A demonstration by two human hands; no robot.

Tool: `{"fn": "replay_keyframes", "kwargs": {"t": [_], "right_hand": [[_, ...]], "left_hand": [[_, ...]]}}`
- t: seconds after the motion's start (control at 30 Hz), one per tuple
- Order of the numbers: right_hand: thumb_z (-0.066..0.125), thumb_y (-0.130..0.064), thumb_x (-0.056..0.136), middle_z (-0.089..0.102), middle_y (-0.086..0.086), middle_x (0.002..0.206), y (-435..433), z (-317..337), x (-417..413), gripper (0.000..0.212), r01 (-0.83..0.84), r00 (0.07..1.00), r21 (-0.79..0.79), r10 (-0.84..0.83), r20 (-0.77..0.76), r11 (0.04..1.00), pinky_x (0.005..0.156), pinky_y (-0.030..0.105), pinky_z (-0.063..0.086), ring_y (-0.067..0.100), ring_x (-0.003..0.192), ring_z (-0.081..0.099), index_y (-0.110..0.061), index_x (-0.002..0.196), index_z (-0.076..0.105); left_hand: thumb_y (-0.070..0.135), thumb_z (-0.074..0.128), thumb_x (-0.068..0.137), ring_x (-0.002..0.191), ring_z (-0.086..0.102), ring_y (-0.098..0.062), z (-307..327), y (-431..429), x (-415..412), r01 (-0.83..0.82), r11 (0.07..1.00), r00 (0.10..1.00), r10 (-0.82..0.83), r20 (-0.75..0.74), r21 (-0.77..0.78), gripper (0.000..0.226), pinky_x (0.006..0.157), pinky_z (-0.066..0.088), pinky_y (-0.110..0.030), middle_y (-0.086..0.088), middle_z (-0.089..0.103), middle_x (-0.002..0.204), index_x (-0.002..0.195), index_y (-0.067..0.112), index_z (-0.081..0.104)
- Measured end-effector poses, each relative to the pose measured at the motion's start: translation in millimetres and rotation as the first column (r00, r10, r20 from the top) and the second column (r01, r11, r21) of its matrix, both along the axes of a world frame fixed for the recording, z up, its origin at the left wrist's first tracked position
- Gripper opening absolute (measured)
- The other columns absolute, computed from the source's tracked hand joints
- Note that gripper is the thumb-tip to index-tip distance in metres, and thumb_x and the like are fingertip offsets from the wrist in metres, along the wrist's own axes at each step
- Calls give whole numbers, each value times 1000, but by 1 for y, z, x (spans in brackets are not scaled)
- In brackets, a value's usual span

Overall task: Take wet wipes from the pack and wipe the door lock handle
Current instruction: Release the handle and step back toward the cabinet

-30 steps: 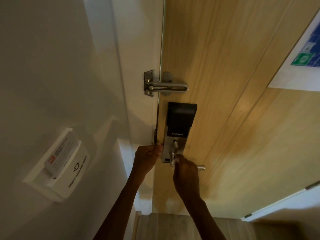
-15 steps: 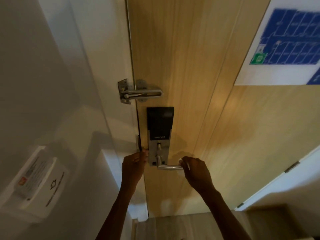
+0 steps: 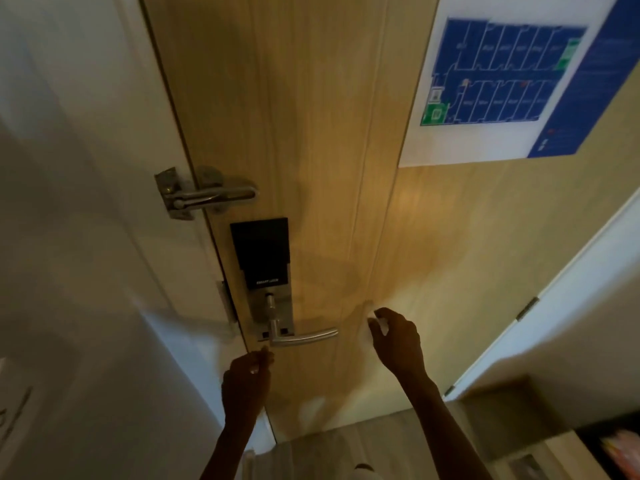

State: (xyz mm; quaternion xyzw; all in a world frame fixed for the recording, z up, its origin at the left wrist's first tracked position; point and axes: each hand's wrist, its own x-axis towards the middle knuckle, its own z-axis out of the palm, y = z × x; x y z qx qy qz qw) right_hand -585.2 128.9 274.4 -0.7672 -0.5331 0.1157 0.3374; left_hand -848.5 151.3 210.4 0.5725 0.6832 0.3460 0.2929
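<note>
The door lock [image 3: 260, 252] is a black panel over a silver plate on the wooden door [image 3: 311, 116]. Its silver lever handle [image 3: 306, 338] points right and nothing touches it. My left hand [image 3: 247, 379] hovers just below the handle's base, fingers curled in, with nothing visible in it. My right hand [image 3: 398, 341] is a short way right of the lever's tip, and a small white wet wipe [image 3: 376, 320] shows pinched between its thumb and fingers. The wipes pack is not in view.
A metal swing-bar door guard [image 3: 207, 195] bridges door and white frame [image 3: 114, 168] above the lock. A blue floor-plan notice [image 3: 502, 88] hangs at upper right. A white hinged panel [image 3: 571, 306] stands to the right, and wood flooring [image 3: 346, 452] lies below.
My right hand slid off the end of the lever and moved right, clear of it. My left hand left the door edge and dropped below the handle. The view has shifted.
</note>
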Motion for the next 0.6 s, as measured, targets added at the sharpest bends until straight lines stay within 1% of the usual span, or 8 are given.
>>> {"fn": "replay_keyframes", "kwargs": {"t": [0.07, 0.13, 0.2, 0.23, 0.3, 0.4, 0.5, 0.6], "right_hand": [[59, -26, 92, 72, 5, 108, -6, -5, 9, 26, 37, 998, -8, -38, -41, 999, 80, 26, 48, 21, 97, 68, -13, 113, 66], [61, -23, 90, 72, 4, 107, -14, -9, 18, 24, 78, 994, -8, -78, -73, 997, 78, 23, 46, 21, 95, 68, -14, 112, 66], [62, -20, 89, 73, 4, 104, -24, -12, 28, 21, 110, 990, -20, -111, -87, 994, 76, 21, 43, 21, 92, 68, -15, 109, 67], [62, -20, 89, 73, 4, 103, -29, -13, 33, 20, 126, 988, -23, -128, -90, 992, 76, 21, 42, 22, 92, 68, -15, 108, 68], [61, -19, 89, 73, 6, 101, -40, -17, 45, 19, 160, 982, -35, -162, -96, 987, 76, 23, 42, 25, 92, 67, -14, 106, 68], [61, -19, 88, 72, 8, 101, -59, -27, 65, 19, 205, 972, -55, -210, -104, 977, 79, 27, 45, 27, 93, 66, -14, 104, 68], [64, -19, 86, 72, 9, 101, -82, -39, 88, 18, 261, 957, -51, -266, -115, 964, 77, 24, 42, 25, 92, 66, -12, 102, 68], [63, -25, 88, 72, 10, 103, -116, -55, 121, 24, 353, 925, -66, -359, -121, 933, 79, 27, 46, 25, 93, 66, -10, 105, 68]], "left_hand": [[46, 50, 92, 72, 63, -5, -8, -8, 16, 86, 994, 994, -90, -66, -66, 33, 61, 41, -14, 2, 73, 90, 92, 21, 72], [43, 49, 94, 74, 62, -3, -11, -14, 33, 179, 979, 978, -187, -92, -93, 30, 63, 42, -11, 4, 73, 95, 98, 22, 69], [42, 49, 94, 84, 65, -4, -8, -17, 50, 257, 962, 959, -265, -98, -89, 29, 73, 49, -16, 5, 73, 102, 105, 24, 67], [43, 48, 94, 90, 66, -5, -7, -16, 59, 303, 950, 944, -311, -111, -79, 30, 79, 50, -18, 6, 72, 107, 109, 24, 66], [44, 46, 95, 102, 65, -7, -2, -15, 77, 381, 922, 914, -386, -123, -61, 36, 86, 48, -20, 6, 69, 115, 118, 22, 63], [54, 40, 93, 115, 60, -11, 1, -13, 103, 454, 888, 879, -460, -123, -74, 51, 97, 49, -28, 4, 65, 126, 126, 21, 58], [64, 34, 89, 123, 56, -15, 2, -17, 131, 524, 845, 835, -534, -130, -104, 63, 103, 46, -35, 3, 60, 134, 134, 22, 52], [62, 33, 90, 128, 51, -18, 1, -32, 164, 597, 790, 775, -613, -155, -138, 65, 106, 41, -34, 0, 54, 140, 138, 20, 45]]}}
